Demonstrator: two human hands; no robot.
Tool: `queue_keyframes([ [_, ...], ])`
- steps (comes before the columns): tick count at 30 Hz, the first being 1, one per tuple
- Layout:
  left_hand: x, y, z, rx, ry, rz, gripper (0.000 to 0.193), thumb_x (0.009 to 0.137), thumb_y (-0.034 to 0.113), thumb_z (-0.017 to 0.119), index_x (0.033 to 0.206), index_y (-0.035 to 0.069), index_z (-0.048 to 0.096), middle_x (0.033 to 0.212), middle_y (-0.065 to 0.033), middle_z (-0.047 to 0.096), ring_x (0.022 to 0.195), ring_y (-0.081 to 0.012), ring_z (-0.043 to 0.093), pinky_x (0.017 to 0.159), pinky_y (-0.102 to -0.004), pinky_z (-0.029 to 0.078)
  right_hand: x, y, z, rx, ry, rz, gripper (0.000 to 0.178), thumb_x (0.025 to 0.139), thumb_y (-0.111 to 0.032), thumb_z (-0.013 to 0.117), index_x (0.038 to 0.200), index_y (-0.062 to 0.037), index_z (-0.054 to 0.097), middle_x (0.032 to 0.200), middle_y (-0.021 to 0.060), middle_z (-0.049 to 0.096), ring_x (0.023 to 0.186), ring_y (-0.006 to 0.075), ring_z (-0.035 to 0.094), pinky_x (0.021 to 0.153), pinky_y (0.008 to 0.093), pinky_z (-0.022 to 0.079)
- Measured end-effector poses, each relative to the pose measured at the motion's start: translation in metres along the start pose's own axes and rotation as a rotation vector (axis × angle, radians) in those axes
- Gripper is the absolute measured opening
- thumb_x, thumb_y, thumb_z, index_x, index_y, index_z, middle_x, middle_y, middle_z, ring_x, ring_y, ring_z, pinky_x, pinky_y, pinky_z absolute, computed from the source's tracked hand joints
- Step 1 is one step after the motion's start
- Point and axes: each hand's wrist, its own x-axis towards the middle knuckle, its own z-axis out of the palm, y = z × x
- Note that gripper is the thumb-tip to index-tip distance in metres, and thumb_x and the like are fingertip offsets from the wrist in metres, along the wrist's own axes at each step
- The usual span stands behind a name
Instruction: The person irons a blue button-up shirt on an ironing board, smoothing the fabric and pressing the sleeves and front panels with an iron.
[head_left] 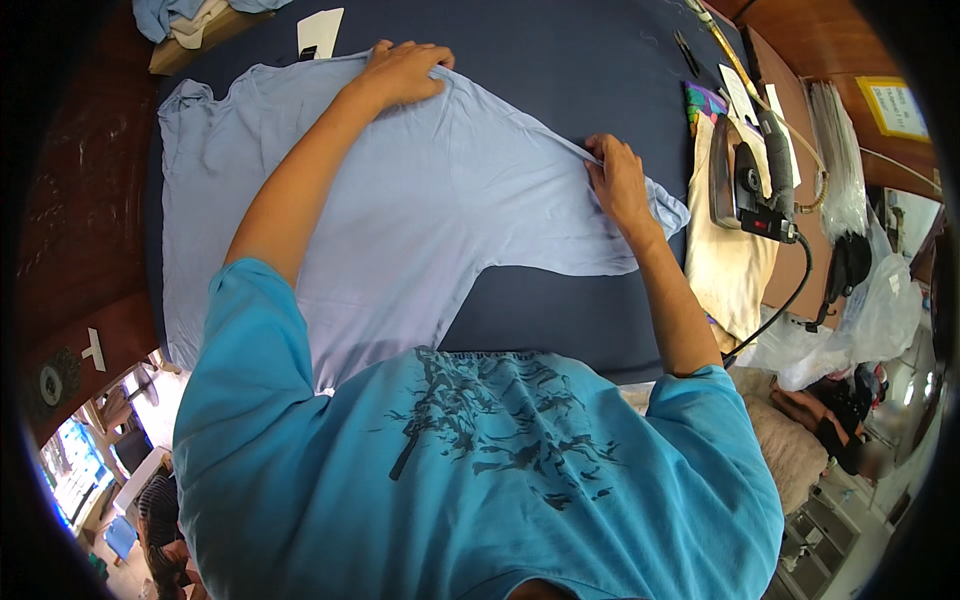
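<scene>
A light blue shirt [380, 200] lies spread over a dark navy padded table [560, 310], its body to the left and one sleeve reaching right. At the shoulder, along the far edge, my left hand [405, 75] has its fingers bent and closed on the fabric. My right hand [622, 185] pinches the upper edge of the sleeve not far from its cuff. Between the two hands the sleeve's top edge runs fairly straight. Small wrinkles show across the cloth, and the lower part of the shirt passes under my torso, out of sight.
An iron [748, 180] with a black cord rests on a cream cloth [725, 285] to the right. Beyond lie dark snips [687, 52] and a hose [735, 60]. White cards [320, 32] stand behind the shirt; folded clothes [190, 20] sit far left. Plastic bags [875, 310] hang at right.
</scene>
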Motion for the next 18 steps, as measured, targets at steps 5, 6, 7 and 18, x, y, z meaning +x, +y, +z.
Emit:
queue_keyframes([
  [5,0.011,0.029,0.019,-0.076,-0.018,0.155,0.029,0.083,0.033,0.057,0.106,0.015,0.06,0.101,-0.0062,0.063,0.1,-0.0201,0.053,0.1,-0.0388,0.025,0.012,0.005,-0.005,-0.05,-0.222,0.069,0.015,0.076,-0.008,0.061,0.087,-0.0049,0.051,0.078,0.0131,0.058,0.079,0.0302,0.056,0.072,0.0386,0.043],
  [6,0.014,0.032,0.021,-0.09,-0.069,0.157,0.027,0.084,0.031,0.056,0.105,0.015,0.061,0.099,-0.0066,0.063,0.099,-0.02,0.053,0.1,-0.0379,0.026,0.015,0.003,-0.01,-0.043,-0.276,0.115,0.016,0.076,-0.008,0.061,0.088,-0.005,0.051,0.078,0.0135,0.058,0.079,0.0304,0.057,0.071,0.0384,0.043],
  [7,0.015,0.034,0.022,-0.103,-0.119,0.16,0.025,0.085,0.03,0.056,0.104,0.015,0.061,0.096,-0.0069,0.064,0.099,-0.02,0.053,0.099,-0.0371,0.026,0.017,0.0,-0.013,-0.037,-0.313,0.158,0.017,0.077,-0.013,0.061,0.088,-0.0053,0.052,0.078,0.0129,0.059,0.081,0.0297,0.057,0.074,0.0392,0.041],
  [18,-0.001,0.04,0.029,-0.189,0.093,0.142,0.018,0.09,0.028,0.05,0.094,0.013,0.06,0.089,-0.0028,0.062,0.096,-0.0188,0.053,0.099,-0.0413,0.026,0.005,0.0,-0.002,-0.227,-0.198,0.095,0.026,0.088,-0.031,0.053,0.094,-0.0056,0.055,0.081,0.0084,0.06,0.087,0.0247,0.057,0.082,0.044,0.036],
])
